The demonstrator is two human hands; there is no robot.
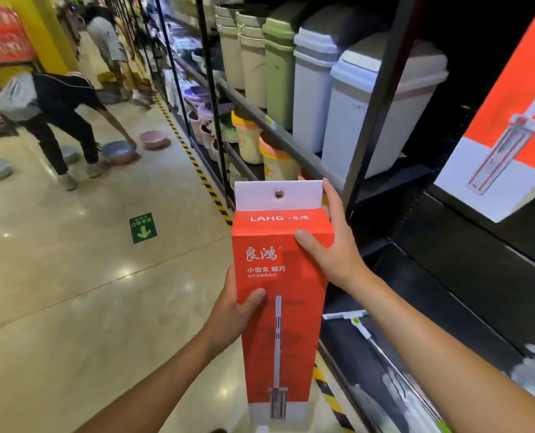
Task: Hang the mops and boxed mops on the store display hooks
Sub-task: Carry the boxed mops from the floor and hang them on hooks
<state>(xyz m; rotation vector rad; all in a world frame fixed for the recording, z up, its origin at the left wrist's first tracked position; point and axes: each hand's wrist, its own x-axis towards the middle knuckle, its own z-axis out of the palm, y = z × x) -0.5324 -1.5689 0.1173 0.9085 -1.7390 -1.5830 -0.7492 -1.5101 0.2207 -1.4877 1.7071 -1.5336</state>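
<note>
I hold a tall red boxed mop upright in front of me, its white hang tab with a round hole at the top. My left hand grips the box's left side near the middle, thumb on the front. My right hand grips the upper right edge, thumb on the front and fingers behind. A second red-and-white boxed mop hangs high on the dark display at the right. A loose mop with a white head and metal handle lies low against the display.
Shelves with lidded bins and buckets run along the right. Two people bend over basins on the tiled aisle floor at the left. Yellow-black tape marks the shelf base. A green exit arrow sticker is on the floor.
</note>
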